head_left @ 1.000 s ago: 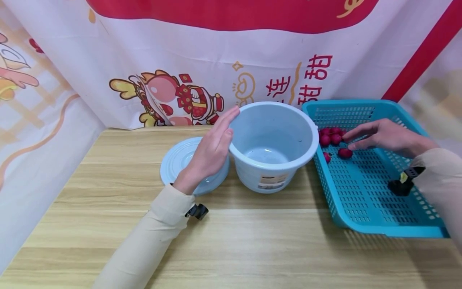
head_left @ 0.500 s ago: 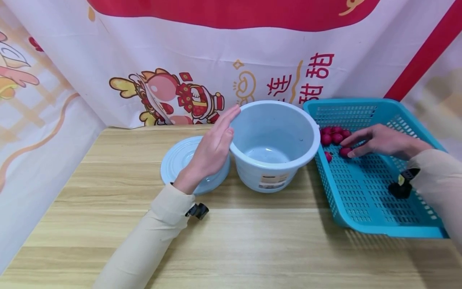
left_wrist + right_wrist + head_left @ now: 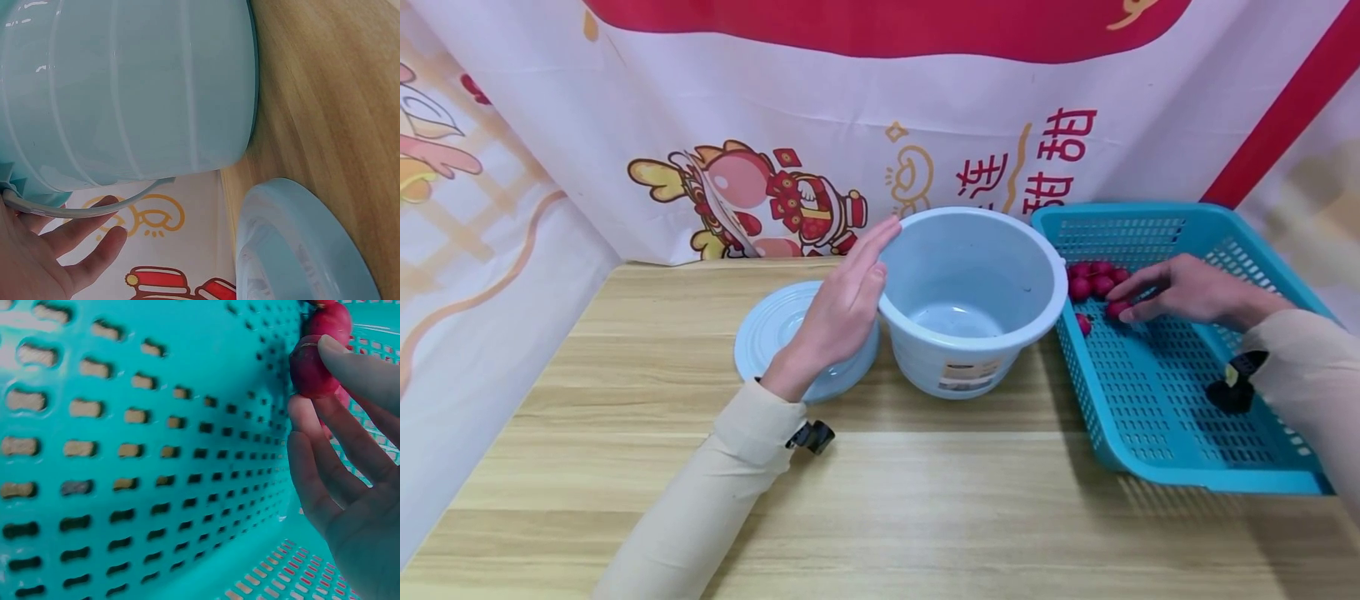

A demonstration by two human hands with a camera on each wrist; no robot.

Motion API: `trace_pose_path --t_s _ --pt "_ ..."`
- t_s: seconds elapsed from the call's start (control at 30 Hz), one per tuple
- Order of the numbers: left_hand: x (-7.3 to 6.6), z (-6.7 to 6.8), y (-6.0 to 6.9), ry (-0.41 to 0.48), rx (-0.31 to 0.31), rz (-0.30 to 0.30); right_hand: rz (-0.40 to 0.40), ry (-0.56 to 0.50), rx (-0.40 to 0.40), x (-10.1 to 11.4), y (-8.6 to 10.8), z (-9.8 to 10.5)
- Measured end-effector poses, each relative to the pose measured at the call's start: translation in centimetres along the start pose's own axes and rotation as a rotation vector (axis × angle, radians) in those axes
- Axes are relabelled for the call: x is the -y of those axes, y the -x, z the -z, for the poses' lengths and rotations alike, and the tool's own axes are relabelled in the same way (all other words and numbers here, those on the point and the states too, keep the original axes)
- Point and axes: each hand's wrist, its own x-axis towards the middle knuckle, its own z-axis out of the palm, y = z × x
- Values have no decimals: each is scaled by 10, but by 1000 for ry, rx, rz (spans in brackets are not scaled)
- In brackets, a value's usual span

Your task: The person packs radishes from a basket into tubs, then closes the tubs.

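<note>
The left hand (image 3: 838, 315) rests with extended fingers against the left side of the light blue bucket (image 3: 966, 362); in the left wrist view the hand (image 3: 59, 256) lies by the bucket's handle (image 3: 81, 211). Inside the teal basket (image 3: 1150, 479), the right hand (image 3: 1195, 289) pinches a dark red round radish (image 3: 1117, 309) between thumb and fingers. The right wrist view has the thumb of the right hand (image 3: 369, 450) on top of that radish (image 3: 310, 367). Several more radishes (image 3: 1080, 287) lie at the basket's back left, and one (image 3: 1083, 323) sits apart near its left wall.
A light blue lid (image 3: 767, 321) lies on the wooden table (image 3: 880, 517) left of the bucket, partly under the left hand and forearm. The basket stands right beside the bucket. A printed cloth (image 3: 820, 92) hangs behind the table.
The right hand has moved slightly left and its thumb and fingers have closed on the radish, which it was hovering beside earlier. The left hand has stayed on the bucket.
</note>
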Motion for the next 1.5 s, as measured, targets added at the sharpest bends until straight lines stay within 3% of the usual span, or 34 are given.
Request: trace_pose_path --t_s 0.4,0.9,1.23,1.5 --pt "1 0 -1 -2 -4 -6 22 0 -138 16 11 12" --pt "0 0 0 -9 -9 -10 15 -114 -225 48 20 17" --pt "0 -1 0 -8 -9 -12 127 -192 -350 77 26 19" --pt "0 0 0 -6 -7 -8 167 -244 -377 107 30 13"
